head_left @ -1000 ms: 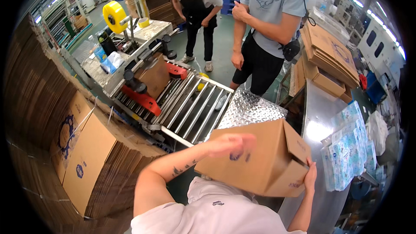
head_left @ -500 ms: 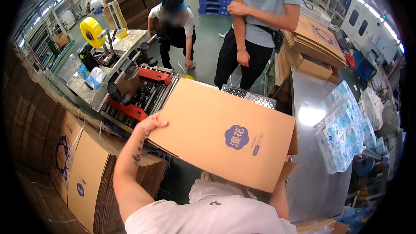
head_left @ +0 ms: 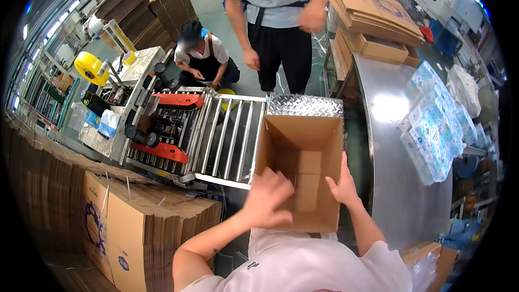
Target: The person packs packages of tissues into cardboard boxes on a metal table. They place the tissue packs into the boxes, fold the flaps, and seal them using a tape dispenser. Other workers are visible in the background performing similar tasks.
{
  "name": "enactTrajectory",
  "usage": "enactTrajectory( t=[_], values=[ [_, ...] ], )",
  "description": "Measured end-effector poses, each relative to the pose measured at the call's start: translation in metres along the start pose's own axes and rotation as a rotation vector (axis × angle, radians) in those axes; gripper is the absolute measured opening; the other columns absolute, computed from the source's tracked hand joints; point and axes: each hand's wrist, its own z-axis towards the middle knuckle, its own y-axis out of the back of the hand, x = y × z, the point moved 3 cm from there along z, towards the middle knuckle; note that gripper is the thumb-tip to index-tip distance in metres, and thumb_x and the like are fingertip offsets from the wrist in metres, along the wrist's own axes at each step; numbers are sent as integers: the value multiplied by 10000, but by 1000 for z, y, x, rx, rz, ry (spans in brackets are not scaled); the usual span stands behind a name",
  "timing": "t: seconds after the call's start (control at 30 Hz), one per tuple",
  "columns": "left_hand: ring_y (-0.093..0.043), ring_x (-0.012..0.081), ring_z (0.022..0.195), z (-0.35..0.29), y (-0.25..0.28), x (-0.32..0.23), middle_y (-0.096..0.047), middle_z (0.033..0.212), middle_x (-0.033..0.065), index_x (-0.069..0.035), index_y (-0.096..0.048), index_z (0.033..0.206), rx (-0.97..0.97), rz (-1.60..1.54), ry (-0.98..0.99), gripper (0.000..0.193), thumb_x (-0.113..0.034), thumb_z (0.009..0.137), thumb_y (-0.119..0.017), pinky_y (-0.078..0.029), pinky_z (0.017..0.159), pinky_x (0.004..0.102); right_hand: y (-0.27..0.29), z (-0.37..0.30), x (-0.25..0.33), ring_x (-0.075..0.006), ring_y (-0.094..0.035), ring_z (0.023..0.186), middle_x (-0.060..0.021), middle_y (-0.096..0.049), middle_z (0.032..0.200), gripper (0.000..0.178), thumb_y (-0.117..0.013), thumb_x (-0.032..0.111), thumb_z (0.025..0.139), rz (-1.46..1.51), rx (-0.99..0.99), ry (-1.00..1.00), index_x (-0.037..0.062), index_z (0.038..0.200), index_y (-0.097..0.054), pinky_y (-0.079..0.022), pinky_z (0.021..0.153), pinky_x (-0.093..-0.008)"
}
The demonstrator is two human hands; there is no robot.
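Observation:
An open-topped cardboard box stands upright in front of me, its plain brown inside facing up. My right hand grips the right wall, the fingers along the outside and the thumb over the rim. Over the left near edge of the box, my left hand hovers with its fingers apart, slightly blurred and holding nothing I can see. A diamond-patterned metal plate lies just beyond the far rim. What supports the box underneath is hidden.
At left, a roller conveyor leads to a red-sided carton sealer. Bundled flat cartons stand near left. On the right is a steel table with blue-white plastic packs. Beyond, one person stands and another crouches.
The carton has turned from lying sideways across my front to upright with its opening up. My left hand has left its far-left edge and moved right. The crouching person has shifted.

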Motion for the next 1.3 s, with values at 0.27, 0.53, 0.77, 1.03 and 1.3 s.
enactTrajectory(
  t=[0.27,0.53,0.77,1.03,1.3],
  values=[
    [-528,417,1079,-36,-75,71,-558,1128,291,31,-330,1344,209,-603,781,581,-193,860,-561,-436,907,387,60,8,-151,-341,-363,1226,-188,-426,1298,532,-623,337,816,-904,-65,64,77,1267,-511,-249,1048,-459],
    [-538,215,1119,-54,-82,102,-557,1208,160,30,-406,1288,163,-958,732,419,-102,908,-526,-438,921,314,-57,4,-176,-389,-491,1152,-331,-477,1217,879,-670,428,684,8,467,-558,-84,1318,-339,-422,954,-385],
    [-531,396,1097,46,-112,52,-539,1161,294,-7,-295,1374,502,-603,639,594,-245,885,-534,-415,949,398,33,10,-165,-329,-624,920,-189,-654,954,403,-617,389,789,-555,460,-436,24,950,-675,-505,802,-401],
    [-586,331,1058,74,-113,20,-604,1101,230,37,-448,1229,263,-547,650,415,-101,854,-563,-451,879,353,268,79,-229,-321,-580,840,-134,-613,851,122,-553,159,811,-502,-713,113,53,837,-609,-462,720,-439],
    [-532,273,1028,63,-134,40,-534,1210,161,-1,-389,1310,248,-563,735,524,-223,888,-605,-451,877,352,460,159,-369,-317,-478,1130,-170,-519,1197,310,-546,243,856,-915,-998,-289,43,1091,-578,-364,936,-483]
  ],
)
